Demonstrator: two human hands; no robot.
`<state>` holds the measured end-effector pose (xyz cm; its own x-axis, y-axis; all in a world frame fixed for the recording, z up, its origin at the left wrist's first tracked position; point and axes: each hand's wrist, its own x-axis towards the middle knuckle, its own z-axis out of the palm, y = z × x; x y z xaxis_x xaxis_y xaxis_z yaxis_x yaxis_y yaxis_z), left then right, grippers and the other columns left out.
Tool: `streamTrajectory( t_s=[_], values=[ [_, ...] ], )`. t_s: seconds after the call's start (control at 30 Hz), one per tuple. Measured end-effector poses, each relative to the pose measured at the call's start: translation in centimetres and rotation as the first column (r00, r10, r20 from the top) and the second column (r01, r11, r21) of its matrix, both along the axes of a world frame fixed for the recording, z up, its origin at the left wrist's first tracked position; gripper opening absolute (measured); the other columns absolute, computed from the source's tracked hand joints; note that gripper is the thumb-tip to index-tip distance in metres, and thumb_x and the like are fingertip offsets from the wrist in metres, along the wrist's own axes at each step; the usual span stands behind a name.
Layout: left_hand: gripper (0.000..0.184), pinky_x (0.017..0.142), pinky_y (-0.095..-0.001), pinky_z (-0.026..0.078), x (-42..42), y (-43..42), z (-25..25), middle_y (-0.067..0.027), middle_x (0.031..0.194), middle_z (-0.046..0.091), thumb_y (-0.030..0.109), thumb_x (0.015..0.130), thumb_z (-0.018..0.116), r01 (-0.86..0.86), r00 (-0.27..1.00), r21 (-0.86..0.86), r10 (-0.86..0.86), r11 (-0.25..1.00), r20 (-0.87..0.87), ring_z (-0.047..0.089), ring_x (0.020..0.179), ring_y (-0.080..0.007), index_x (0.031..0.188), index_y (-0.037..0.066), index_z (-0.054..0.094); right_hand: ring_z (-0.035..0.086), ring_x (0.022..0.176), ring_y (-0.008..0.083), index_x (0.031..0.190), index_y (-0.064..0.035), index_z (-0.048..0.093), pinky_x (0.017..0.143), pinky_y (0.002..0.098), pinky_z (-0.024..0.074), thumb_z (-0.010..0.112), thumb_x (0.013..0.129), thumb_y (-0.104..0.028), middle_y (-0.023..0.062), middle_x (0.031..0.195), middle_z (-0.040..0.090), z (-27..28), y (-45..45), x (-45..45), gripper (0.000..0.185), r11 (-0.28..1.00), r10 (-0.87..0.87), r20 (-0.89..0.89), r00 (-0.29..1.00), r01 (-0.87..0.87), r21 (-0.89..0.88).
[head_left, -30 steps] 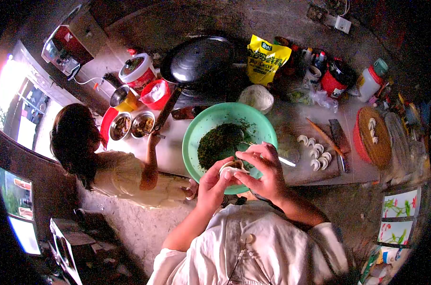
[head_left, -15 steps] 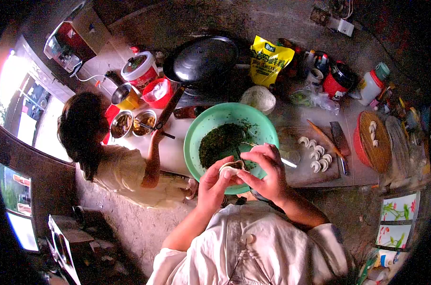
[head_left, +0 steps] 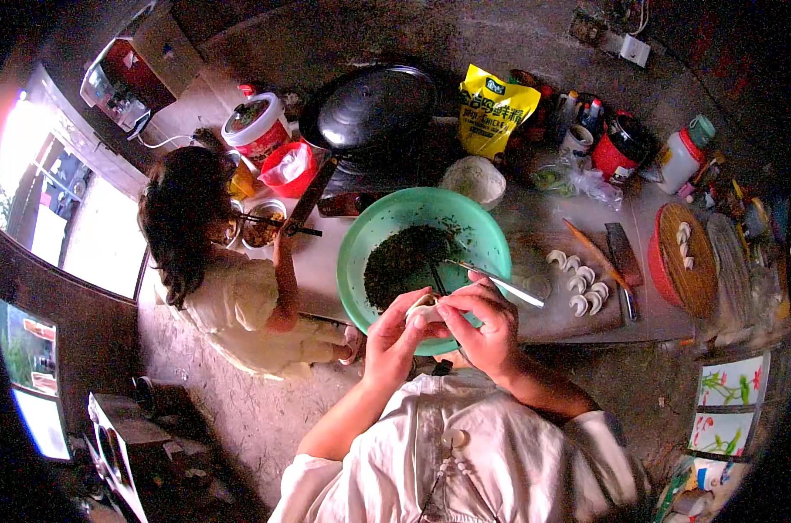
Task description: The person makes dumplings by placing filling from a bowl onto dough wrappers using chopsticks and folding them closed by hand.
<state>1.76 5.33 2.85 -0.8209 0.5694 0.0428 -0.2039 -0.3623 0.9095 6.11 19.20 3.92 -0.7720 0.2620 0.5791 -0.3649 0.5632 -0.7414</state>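
Note:
Just over the near rim of the green bowl (head_left: 347, 261), a folded dumpling wrapper (head_left: 423, 311) sits between my hands. My left hand (head_left: 392, 344) cups it with the thumb in front and fingers behind. From the other side, my right hand (head_left: 489, 329) pinches the wrapper's right edge. Some dark filling shows at its top opening. Inside the bowl lies chopped dark green filling (head_left: 393, 268). A metal utensil with a shiny handle (head_left: 510, 289) leans across the right rim, and dark sticks (head_left: 436, 277) stand in the filling, partly hidden by my fingers.
Shaped dumplings (head_left: 578, 283) lie on a board at right, beside a rolling pin (head_left: 597, 253) and cleaver (head_left: 624, 253). A woven round tray (head_left: 696, 279) holds several more. Behind are a flour bowl (head_left: 474, 180) and lidded wok (head_left: 373, 109). Another person (head_left: 225, 288) stands close at left.
My right hand has come down and closed onto the wrapper's edge. The metal utensil now leans over the bowl's right rim. The person at left has leaned toward the table, covering one of their bowls.

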Motion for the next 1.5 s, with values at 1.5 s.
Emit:
streamTrajectory(
  t_s=[1.5],
  values=[
    [0.072, 0.067, -0.0271, 0.044, 0.6, -1.1, -1.1, -0.0098, 0.097, 0.047, -0.009, 0.08, 0.041, 0.384, 0.89, -0.181, -0.415, 0.905, -0.189, 0.049, 0.072, -0.0154, 0.136, 0.01, -0.001, 0.053, 0.072, 0.0215, 0.073, -0.0065, 0.056, 0.092, 0.0467, 0.0306, 0.066, 0.063, -0.004, 0.0035, 0.072, 0.052, 0.2, 0.7, 1.1, 0.014, 0.932, 0.177, 0.044, 0.983, -0.182, 0.315]
  ],
)
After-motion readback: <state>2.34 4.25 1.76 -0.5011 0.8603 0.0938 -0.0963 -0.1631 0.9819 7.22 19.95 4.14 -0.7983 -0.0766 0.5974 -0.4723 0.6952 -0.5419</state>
